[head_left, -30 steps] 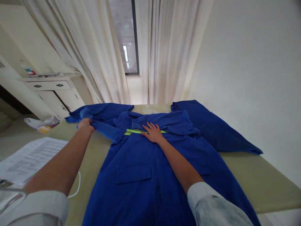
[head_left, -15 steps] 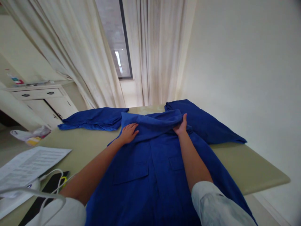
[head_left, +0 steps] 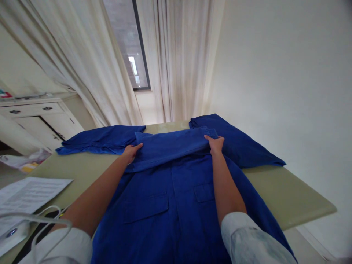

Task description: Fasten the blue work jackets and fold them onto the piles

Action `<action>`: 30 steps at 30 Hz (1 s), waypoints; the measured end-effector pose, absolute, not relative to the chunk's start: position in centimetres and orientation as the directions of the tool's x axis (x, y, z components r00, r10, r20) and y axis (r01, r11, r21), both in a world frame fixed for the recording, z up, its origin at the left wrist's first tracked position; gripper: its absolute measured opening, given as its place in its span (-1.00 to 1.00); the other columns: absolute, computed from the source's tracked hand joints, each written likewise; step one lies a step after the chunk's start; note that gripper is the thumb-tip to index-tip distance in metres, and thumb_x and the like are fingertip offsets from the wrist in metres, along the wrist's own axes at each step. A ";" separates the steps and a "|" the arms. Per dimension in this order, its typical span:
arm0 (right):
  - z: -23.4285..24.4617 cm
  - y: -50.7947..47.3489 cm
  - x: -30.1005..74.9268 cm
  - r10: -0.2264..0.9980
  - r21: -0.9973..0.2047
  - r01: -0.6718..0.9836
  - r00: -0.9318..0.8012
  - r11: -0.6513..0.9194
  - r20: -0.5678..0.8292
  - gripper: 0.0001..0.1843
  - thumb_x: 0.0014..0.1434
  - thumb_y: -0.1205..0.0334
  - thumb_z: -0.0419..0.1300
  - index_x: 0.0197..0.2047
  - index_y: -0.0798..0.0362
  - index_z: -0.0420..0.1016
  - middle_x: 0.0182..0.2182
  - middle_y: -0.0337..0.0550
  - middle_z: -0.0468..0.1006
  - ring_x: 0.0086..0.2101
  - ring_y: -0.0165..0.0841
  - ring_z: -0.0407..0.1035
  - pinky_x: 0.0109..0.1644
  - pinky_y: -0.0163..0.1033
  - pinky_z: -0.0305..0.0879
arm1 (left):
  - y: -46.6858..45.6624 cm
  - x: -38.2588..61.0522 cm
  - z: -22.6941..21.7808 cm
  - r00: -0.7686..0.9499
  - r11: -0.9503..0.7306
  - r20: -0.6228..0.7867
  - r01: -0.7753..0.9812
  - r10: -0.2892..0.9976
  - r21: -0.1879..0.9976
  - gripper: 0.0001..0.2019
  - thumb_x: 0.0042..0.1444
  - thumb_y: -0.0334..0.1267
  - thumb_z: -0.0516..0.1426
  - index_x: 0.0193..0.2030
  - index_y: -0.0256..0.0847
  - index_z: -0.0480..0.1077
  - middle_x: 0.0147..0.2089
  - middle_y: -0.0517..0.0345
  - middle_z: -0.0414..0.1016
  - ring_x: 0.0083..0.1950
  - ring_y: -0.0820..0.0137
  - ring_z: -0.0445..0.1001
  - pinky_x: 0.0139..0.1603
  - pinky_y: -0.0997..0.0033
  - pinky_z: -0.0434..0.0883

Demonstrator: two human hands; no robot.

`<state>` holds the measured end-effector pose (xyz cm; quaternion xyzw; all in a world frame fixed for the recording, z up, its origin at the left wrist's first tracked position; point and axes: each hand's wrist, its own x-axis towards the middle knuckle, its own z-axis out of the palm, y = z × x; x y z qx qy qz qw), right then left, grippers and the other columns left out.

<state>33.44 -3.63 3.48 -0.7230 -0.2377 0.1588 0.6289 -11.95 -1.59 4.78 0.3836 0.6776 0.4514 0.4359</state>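
Left hand (head_left: 131, 152) lies flat, fingers pressed together, on the folded blue work jacket (head_left: 170, 190); right hand (head_left: 216, 144) pinches the fold's edge, mid-frame on the table (head_left: 283, 194).

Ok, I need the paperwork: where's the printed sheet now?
The printed sheet lies lower left in the head view, on the table, left of the left forearm.

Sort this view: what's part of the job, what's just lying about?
In use: blue cotton work coat, upper part folded over; left hand and right hand on the fold.

Lying about: white printed papers, thin white cable, crumpled white packet on the floor, white cabinet.
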 end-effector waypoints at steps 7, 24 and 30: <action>4.0 -4.5 34.3 0.708 -0.792 0.537 0.677 -0.291 0.199 -0.43 0.03 -0.07 0.47 0.01 0.10 0.56 0.02 0.20 0.61 0.07 0.04 0.51 0.20 0.06 0.41 | -0.1 -11.4 5.4 -0.212 0.370 -0.353 0.045 0.911 0.928 -0.48 -0.22 -0.25 0.58 -0.09 -0.29 0.58 -0.18 -0.14 0.71 -0.14 0.08 0.71 0.02 0.01 0.65; 10.3 1.1 31.0 0.838 -0.600 0.786 0.424 -0.150 0.345 -0.09 0.14 0.15 0.41 0.44 0.26 0.18 0.24 0.40 0.45 0.21 0.14 0.39 0.28 0.17 0.31 | 3.9 -10.5 12.4 -0.445 0.079 0.316 0.672 0.838 0.737 -0.25 0.22 -0.18 0.28 0.51 -0.32 0.19 0.36 -0.40 0.43 0.37 -0.15 0.43 0.37 -0.18 0.38; 5.7 -2.6 26.3 0.919 -0.222 0.962 -0.064 0.161 0.388 -0.31 0.42 0.06 0.15 0.52 0.11 0.21 0.45 0.23 0.26 0.41 0.03 0.16 0.47 0.14 0.07 | -2.7 -9.1 6.8 0.015 -0.079 0.256 0.967 0.967 0.243 -0.25 0.41 0.08 0.02 0.60 -0.31 0.06 0.63 -0.30 -0.04 0.62 -0.10 0.03 0.54 -0.16 0.10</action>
